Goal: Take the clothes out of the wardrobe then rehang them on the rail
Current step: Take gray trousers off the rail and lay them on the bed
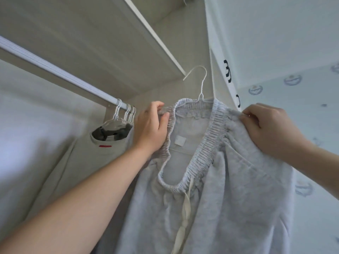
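A pair of light grey fleece sweatpants (229,189) with a gathered elastic waistband is held up in the centre of the frame, its waistband stretched over a thin white wire hanger (199,83); a cream drawstring (185,208) hangs from the front of the waist. The left side of the waistband is pinched between thumb and curled fingers of the left hand (152,129); the right side is gripped by the right hand (267,129), its fingers curled tightly into the fabric. The hanger's hook stands free in the upper centre, touching nothing and apart from the white metal wardrobe rail (55,70), which runs from the upper left down towards the centre. At the rail's near end a cluster of white hangers (124,114) is hooked on, with a pale beige garment (73,162) beneath.

The step in hand is judged to be the seating of the sweatpants on the hanger before rehanging, though a removal cannot be ruled out. For the next move, the hook would need to be raised, carried leftward and lowered over the rail beside the cluster; one hand would probably have to be shifted to the hanger's neck so that the hook can be steered.
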